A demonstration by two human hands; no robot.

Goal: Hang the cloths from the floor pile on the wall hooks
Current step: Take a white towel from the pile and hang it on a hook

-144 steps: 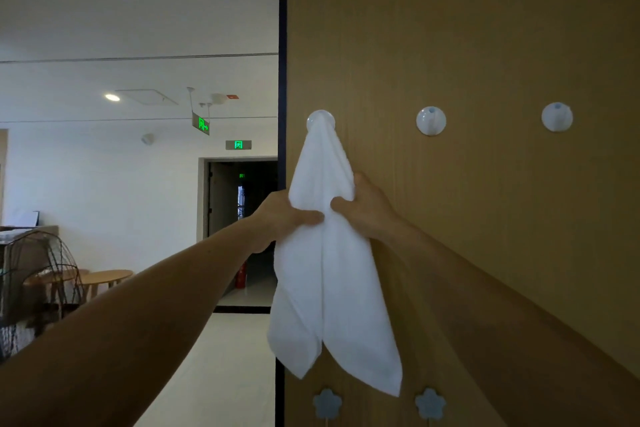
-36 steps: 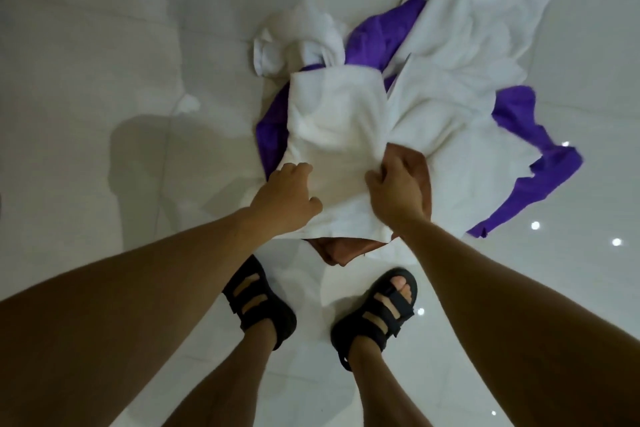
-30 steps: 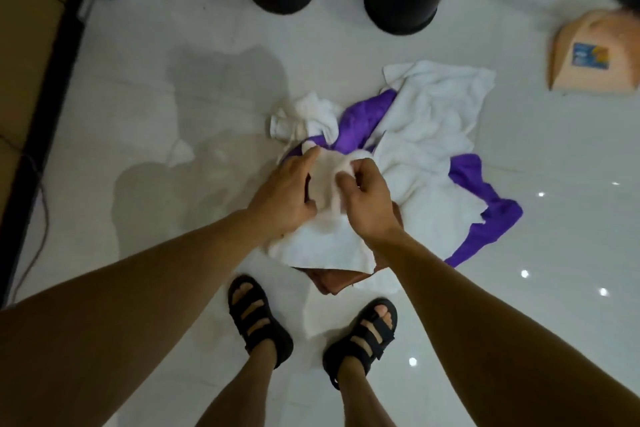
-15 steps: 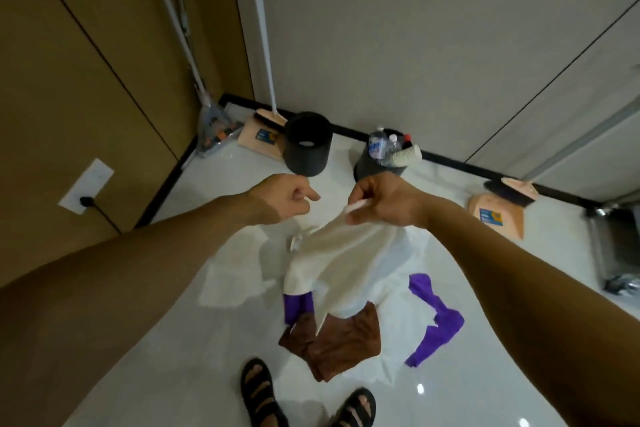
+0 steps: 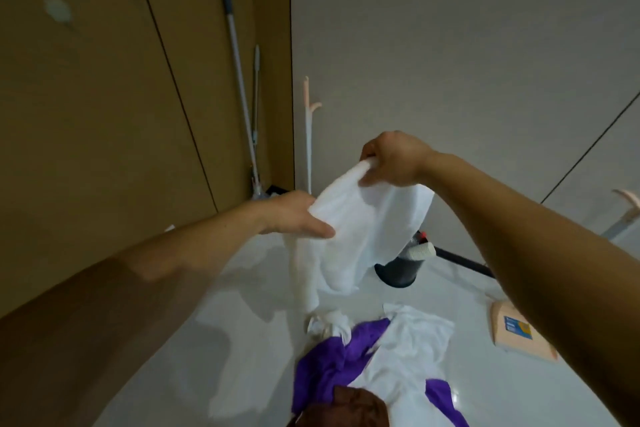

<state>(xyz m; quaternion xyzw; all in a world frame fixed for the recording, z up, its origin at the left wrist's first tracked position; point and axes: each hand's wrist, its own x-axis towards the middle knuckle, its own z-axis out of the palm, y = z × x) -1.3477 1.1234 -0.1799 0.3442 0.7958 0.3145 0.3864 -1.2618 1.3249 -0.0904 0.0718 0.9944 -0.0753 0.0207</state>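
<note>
A white cloth point(image 5: 363, 229) hangs in the air between my hands, lifted clear of the floor pile. My right hand point(image 5: 394, 159) pinches its upper edge. My left hand point(image 5: 294, 215) holds its left side, thumb over the fabric. On the glossy floor below lies the pile point(image 5: 381, 364): white cloths, a purple cloth point(image 5: 332, 360) and a brown cloth point(image 5: 346, 409). Two pale, blurred wall hooks point(image 5: 57, 9) show on the brown wood panel at upper left.
Mop handles point(image 5: 239, 80) lean in the corner between the wood panel and the grey wall. A dark bin point(image 5: 401, 267) with a bottle stands behind the cloth. A peach dustpan point(image 5: 516, 333) lies on the floor to the right.
Both hands have raised the white cloth higher off the pile. My left hand, empty half a second ago, now holds the cloth. The view has tilted up toward the wall.
</note>
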